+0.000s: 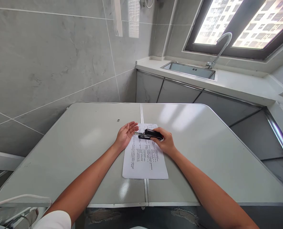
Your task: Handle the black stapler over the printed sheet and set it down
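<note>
While my right hand point(166, 142) closes around the black plastic-and-metal stapler point(151, 134), I keep its open mouth over the top edge of the white printed paper sheet point(144, 156), which lies flat across the seam of the pale grey folding table point(84, 149). The stapler sits just above the sheet's upper part, its metal nose pointing toward my left hand point(125, 135). That hand is open, palm turned up and fingers loosely curled, resting at the sheet's upper left corner and holding nothing; whether its fingertips touch the paper or the stapler's nose I cannot tell.

To do this well, I judge that the paper's corner should slide fully between the stapler's base and head before I press, with the edges squared so nothing skews. My free hand would serve better flattened on the sheet, pinning it so it does not creep along the smooth tabletop. The press should come straight down from the heel of my right hand, firm and single, with fingers clear of the nose.

Beyond the sheet, farther up the table, a tiny dark speck point(118, 120) lies on the surface, perhaps a loose staple, though it is too small to be sure. Well past the table, a steel sink point(189, 69) with a curved chrome tap point(221, 47) sits under the window point(246, 22).
</note>
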### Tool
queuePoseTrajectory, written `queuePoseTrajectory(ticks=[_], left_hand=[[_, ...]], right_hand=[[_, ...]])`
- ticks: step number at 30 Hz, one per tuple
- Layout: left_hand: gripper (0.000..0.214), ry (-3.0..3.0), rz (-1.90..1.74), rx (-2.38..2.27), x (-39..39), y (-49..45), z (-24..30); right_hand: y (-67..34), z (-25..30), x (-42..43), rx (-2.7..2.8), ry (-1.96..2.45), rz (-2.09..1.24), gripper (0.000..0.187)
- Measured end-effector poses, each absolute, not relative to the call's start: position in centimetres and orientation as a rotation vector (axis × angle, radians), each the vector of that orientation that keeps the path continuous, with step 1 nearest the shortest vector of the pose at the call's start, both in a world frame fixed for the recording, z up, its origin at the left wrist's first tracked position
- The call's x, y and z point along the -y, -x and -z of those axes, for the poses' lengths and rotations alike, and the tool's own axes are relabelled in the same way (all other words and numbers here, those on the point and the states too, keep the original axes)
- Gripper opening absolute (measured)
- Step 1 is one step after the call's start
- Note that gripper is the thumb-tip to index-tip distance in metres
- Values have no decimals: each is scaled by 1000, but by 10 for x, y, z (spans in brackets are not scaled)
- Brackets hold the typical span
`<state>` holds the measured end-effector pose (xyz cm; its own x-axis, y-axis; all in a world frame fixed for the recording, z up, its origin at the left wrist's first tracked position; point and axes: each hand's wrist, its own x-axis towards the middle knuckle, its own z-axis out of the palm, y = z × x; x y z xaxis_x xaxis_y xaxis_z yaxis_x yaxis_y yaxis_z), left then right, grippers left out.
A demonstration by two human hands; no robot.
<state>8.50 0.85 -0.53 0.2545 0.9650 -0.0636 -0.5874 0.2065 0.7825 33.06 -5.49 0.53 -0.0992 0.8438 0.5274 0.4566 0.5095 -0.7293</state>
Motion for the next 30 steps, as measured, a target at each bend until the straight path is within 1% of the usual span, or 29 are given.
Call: queuePoseTrajectory(ticks=[5,10,23,26,30], left_hand=[[40,-977,-1261,-736,-5,-86,3],[46,-1097,-1217,-769,-1,-88,0],[53,-1306,-1149,-807,3,-88,4],[49,-1321,-1105,-762,5,-89,0],[37,-1293,-1080,-641,4,-90,-1]], right_hand=[[-328,-1,54,1893,1015,-560,24],[-325,-2,55,1986,973,-607,24],[-324,4,52,2076,991,-600,26],[-323,-1,52,2088,946,-582,33],[-323,-7,53,2044,906,-548,41]])
